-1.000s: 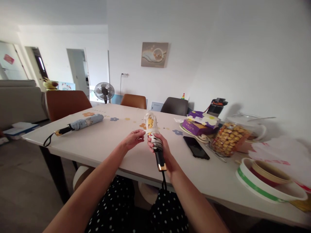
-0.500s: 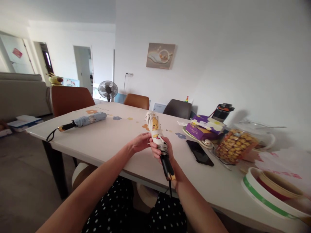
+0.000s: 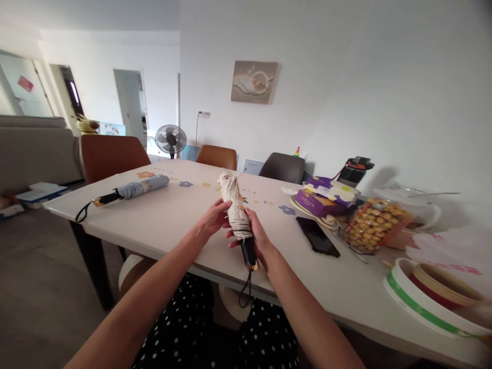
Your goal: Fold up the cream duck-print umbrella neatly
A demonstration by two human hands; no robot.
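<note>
A folded white umbrella (image 3: 239, 220) with a printed pattern is held between my two hands above the near part of the table. Its black handle (image 3: 249, 252) with gold trim points toward me, and a wrist strap dangles over the table edge. My left hand (image 3: 216, 216) grips the canopy from the left side, thumb on top. On the right side, my right hand (image 3: 257, 231) is wrapped round the canopy's lower end, its fingertips showing beneath. A second folded umbrella (image 3: 142, 187), light blue with a black handle, lies on the table to the left.
To the right lie a black phone (image 3: 317, 236), a purple tissue box (image 3: 317, 202), a clear jar of yellow snacks (image 3: 378, 225) and a white bowl with a green band (image 3: 417, 302). Chairs (image 3: 216, 157) stand behind the white table (image 3: 172, 215); a fan (image 3: 171, 139) is farther back.
The white umbrella has turned about its length, hiding the yellow cartoon figure, and its handle has swung left. My left hand has moved from beside it onto the canopy.
</note>
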